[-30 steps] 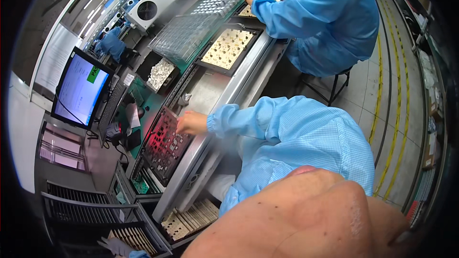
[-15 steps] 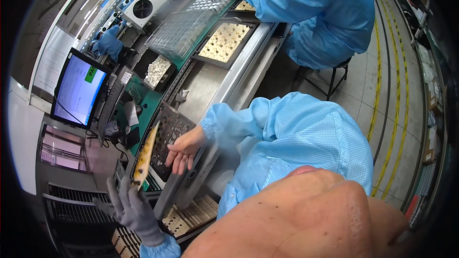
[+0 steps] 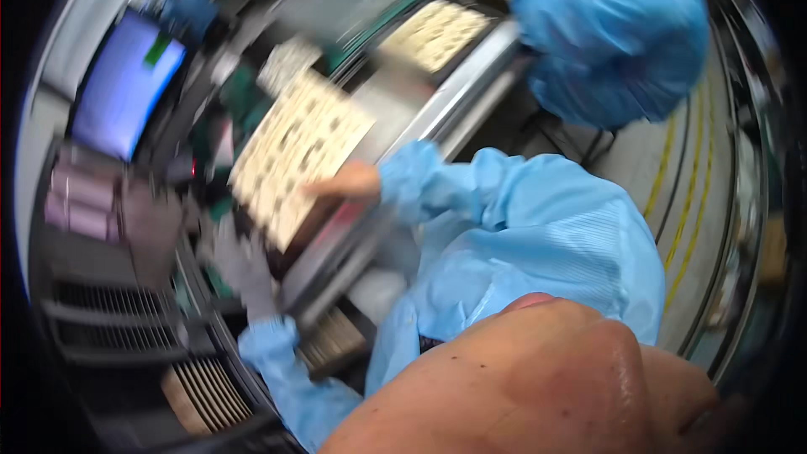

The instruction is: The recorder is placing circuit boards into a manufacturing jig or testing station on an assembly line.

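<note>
A flat cream panel (image 3: 307,139) with rows of dark spots lies face-up and slightly tilted between my hands, over the near end of the bench. At its near right edge is my bare right hand (image 3: 349,181), with the fingers gripping the edge. My left hand (image 3: 239,265), in a grey glove, is at the panel's lower left corner and seems to hold it there, though motion blurs its fingers. The panel covers most of the dark perforated fixture beneath it.
A similar panel (image 3: 433,34) sits in a dark frame farther along the metal-railed bench. A co-worker in blue (image 3: 618,42) sits at the upper right. A monitor (image 3: 126,88) stands at left. Slotted racks (image 3: 206,395) with upright panels are at lower left.
The panel, seen nearly edge-on in my left hand before, has swung flat over the fixture. My right hand, open and apart before, is now at its edge. The whole view has shifted and blurred.
</note>
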`<state>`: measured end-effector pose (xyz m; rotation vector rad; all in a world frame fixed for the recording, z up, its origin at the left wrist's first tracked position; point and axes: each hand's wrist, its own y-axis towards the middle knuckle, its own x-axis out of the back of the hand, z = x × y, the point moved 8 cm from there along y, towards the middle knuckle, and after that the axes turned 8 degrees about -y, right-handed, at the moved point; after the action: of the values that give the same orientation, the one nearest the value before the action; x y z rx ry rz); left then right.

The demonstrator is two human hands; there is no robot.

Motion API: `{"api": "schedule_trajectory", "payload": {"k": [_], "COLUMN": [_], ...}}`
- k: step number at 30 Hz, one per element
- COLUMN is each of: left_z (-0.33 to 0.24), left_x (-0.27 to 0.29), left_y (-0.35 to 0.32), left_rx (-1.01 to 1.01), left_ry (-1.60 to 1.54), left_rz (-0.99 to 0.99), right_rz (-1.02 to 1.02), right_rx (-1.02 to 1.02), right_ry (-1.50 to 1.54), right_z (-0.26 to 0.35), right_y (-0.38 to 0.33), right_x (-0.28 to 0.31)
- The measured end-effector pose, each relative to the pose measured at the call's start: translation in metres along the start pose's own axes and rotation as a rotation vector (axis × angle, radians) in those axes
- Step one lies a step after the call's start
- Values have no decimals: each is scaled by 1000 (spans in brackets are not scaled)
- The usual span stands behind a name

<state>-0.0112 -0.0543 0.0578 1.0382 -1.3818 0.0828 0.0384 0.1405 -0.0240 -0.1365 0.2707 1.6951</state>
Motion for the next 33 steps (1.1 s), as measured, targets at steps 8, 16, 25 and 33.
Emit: {"api": "schedule_trajectory", "payload": {"k": [8,16,25,33], "left_z": [105,100,92,90], "left_x": [-109,-127,-148,-146], "left_y": [-42,-51,-41,-43], "left_rx": [734,613,509,608], "left_ry": [-512,-1008,-766,-830], "left_rz": [134,251,297,404], "right_rz": [12,136,124,120], "right_rx": [-149,-182,-117,-245], "right_ry": [171,165,74,146], "right_z": [12,4,0,-3], "right_y": [50,129,165,163], "right_x": [57,31,22,27]}}
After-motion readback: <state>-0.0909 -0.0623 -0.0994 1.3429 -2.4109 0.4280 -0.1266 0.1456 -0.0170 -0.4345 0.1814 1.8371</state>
